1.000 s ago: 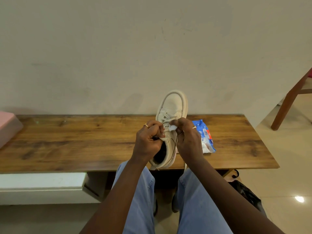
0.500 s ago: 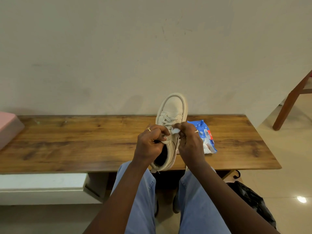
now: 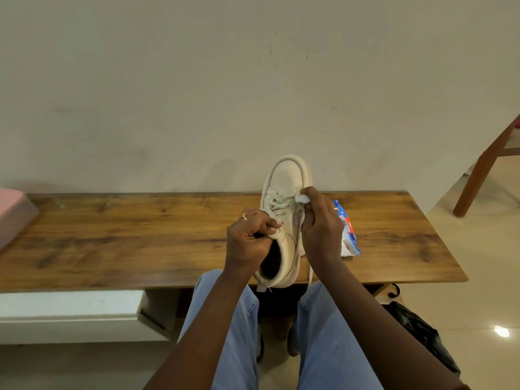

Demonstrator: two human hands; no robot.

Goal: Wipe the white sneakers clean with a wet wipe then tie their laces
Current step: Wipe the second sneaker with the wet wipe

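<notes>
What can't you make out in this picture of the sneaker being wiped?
Head view only:
- Wipe: mostly inside the right hand; only a white corner shows.
- Sneaker: its right side is behind the right hand, part of its collar under the left hand; dirt too faint to judge.
- Packet: half hidden by the right hand, print too small to read.
- Pink thing: cut off by the left edge.
- Second sneaker: not in view.

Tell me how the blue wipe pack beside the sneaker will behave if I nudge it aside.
The blue wipe pack looks like a soft, crumpled film pouch, so it would probably flex and buckle rather than move as a block. It lies flat on the smooth wooden table, so it should slide, not roll or tip. It seems light.
</notes>
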